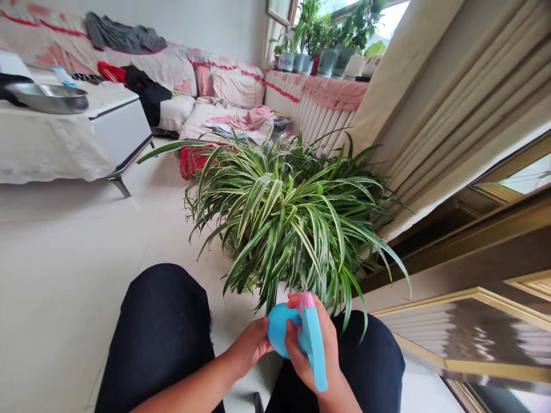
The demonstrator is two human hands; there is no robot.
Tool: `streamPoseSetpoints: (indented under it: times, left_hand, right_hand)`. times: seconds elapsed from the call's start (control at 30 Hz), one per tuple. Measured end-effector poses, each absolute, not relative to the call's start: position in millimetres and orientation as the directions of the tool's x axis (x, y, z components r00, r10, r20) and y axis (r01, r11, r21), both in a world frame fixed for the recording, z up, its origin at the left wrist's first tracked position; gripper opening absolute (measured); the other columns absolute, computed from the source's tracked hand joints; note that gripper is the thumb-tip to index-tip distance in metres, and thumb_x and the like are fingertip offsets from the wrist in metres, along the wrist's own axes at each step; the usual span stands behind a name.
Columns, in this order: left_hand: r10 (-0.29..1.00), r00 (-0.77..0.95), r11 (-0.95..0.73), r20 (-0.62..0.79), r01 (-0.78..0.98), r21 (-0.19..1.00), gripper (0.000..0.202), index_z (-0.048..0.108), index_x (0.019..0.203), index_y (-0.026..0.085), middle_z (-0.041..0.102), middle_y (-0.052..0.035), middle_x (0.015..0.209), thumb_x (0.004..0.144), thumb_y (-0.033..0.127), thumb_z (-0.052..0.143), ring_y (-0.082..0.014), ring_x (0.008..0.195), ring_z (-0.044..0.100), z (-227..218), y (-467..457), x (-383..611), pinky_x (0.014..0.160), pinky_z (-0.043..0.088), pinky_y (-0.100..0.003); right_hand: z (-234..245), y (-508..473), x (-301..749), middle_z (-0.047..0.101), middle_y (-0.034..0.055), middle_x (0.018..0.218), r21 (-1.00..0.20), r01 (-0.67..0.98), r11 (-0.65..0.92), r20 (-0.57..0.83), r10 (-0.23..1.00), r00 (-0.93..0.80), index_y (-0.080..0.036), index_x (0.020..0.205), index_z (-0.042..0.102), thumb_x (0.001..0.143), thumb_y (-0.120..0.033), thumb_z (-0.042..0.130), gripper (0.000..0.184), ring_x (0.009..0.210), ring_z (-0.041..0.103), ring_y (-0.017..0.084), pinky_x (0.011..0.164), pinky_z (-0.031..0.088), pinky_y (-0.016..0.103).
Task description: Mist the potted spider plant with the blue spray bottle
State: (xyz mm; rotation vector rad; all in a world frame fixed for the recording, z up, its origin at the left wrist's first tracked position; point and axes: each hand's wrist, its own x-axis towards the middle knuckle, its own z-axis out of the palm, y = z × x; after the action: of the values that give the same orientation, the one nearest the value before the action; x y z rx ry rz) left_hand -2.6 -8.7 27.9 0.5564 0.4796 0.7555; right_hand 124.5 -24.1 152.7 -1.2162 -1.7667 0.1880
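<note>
A blue spray bottle with a pink nozzle is held between my knees, tilted toward a large spider plant. My right hand is wrapped round the neck and trigger of its spray head. The fingers of my left hand press against the left side of the bottle's round body. A faint spray shows just beyond the nozzle, among the lower leaves. Long green-and-cream striped leaves spread in all directions and hide most of the plant's base.
A low table with a metal bowl stands at the left. Behind the plant is a sofa with clothes on it. Potted plants line the windowsill. A beige curtain and a brown gold-trimmed door flank the right side.
</note>
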Motion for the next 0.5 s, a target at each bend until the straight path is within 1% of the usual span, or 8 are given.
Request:
streamPoseSetpoints:
  times: [0.07,0.1,0.17,0.23,0.3,0.37,0.43,0.5]
  left_hand:
    - [0.748,0.632,0.6,-0.205,-0.51,0.616,0.057,0.074,0.102,0.013,0.073,-0.0156,0.111,0.077,0.063,0.065,-0.0286,0.106,0.067,30.8,-10.0,-2.6,0.092,0.05,-0.038]
    - [0.748,0.632,0.599,-0.201,-0.514,0.614,0.056,0.074,0.103,0.013,0.073,-0.0157,0.112,0.077,0.062,0.065,-0.0286,0.108,0.066,31.9,-10.2,-2.6,0.092,0.05,-0.038]
    - [0.75,0.634,0.598,-0.189,-0.529,0.602,0.053,0.073,0.107,0.014,0.073,-0.0141,0.115,0.08,0.059,0.064,-0.028,0.111,0.065,32.2,-9.5,-2.5,0.094,0.049,-0.037]
    - [0.763,0.623,0.59,-0.17,-0.565,0.577,0.047,0.073,0.108,0.016,0.073,-0.0108,0.115,0.083,0.055,0.063,-0.0267,0.113,0.065,29.3,-7.6,-2.4,0.096,0.049,-0.035]
    - [0.783,0.604,0.575,-0.149,-0.611,0.544,0.042,0.073,0.107,0.018,0.074,-0.0082,0.115,0.085,0.052,0.062,-0.0255,0.114,0.065,24.0,-5.1,-2.4,0.098,0.048,-0.034]
    - [0.798,0.584,0.57,-0.15,-0.648,0.505,0.038,0.073,0.106,0.018,0.074,-0.0065,0.115,0.087,0.049,0.061,-0.0239,0.115,0.064,17.8,-2.9,-2.8,0.1,0.047,-0.033]
    - [0.803,0.568,0.578,-0.182,-0.667,0.469,0.035,0.073,0.105,0.018,0.074,-0.006,0.114,0.087,0.046,0.061,-0.0228,0.114,0.065,12.6,-1.9,-3.3,0.101,0.047,-0.033]
    - [0.795,0.57,0.595,-0.209,-0.665,0.452,0.036,0.073,0.105,0.017,0.074,-0.0074,0.114,0.086,0.046,0.063,-0.0238,0.114,0.065,9.4,-2.7,-3.6,0.102,0.046,-0.035]
  right_hand:
    - [149.4,-23.2,125.5,0.065,0.0043,0.085,-0.61,0.637,0.471,0.594,0.804,-0.025,-0.023,0.104,0.056,0.08,-0.014,0.052,0.026,0.07,0.068,0.019,0.059,0.057,0.031]
    - [147.9,-22.7,126.5,0.067,0.0051,0.088,-0.619,0.638,0.457,0.589,0.808,-0.007,-0.023,0.107,0.057,0.08,-0.014,0.053,0.028,0.073,0.069,0.02,0.062,0.058,0.032]
    - [145.4,-21.5,128.3,0.069,0.0085,0.101,-0.623,0.641,0.448,0.585,0.811,0.001,-0.023,0.115,0.056,0.081,-0.014,0.053,0.036,0.089,0.071,0.024,0.073,0.06,0.037]
    - [143.3,-20.0,129.1,0.067,0.0115,0.116,-0.608,0.627,0.487,0.595,0.803,-0.046,-0.023,0.123,0.053,0.081,-0.016,0.053,0.043,0.107,0.068,0.029,0.085,0.059,0.044]
    - [141.1,-18.6,128.3,0.062,0.0129,0.129,-0.602,0.592,0.536,0.602,0.792,-0.105,-0.024,0.127,0.049,0.081,-0.016,0.052,0.047,0.115,0.064,0.03,0.089,0.058,0.047]
    - [138.9,-17.7,126.8,0.058,0.0134,0.136,-0.604,0.569,0.557,0.602,0.788,-0.133,-0.024,0.127,0.046,0.079,-0.017,0.053,0.049,0.117,0.064,0.03,0.089,0.058,0.047]
    - [137.6,-17.3,125.5,0.059,0.0134,0.134,-0.605,0.57,0.555,0.593,0.792,-0.141,-0.024,0.128,0.044,0.079,-0.016,0.053,0.051,0.117,0.064,0.029,0.089,0.059,0.046]
    - [138.3,-17.7,125.3,0.063,0.0125,0.125,-0.597,0.59,0.544,0.592,0.795,-0.134,-0.024,0.127,0.046,0.078,-0.016,0.054,0.05,0.114,0.065,0.028,0.089,0.058,0.045]
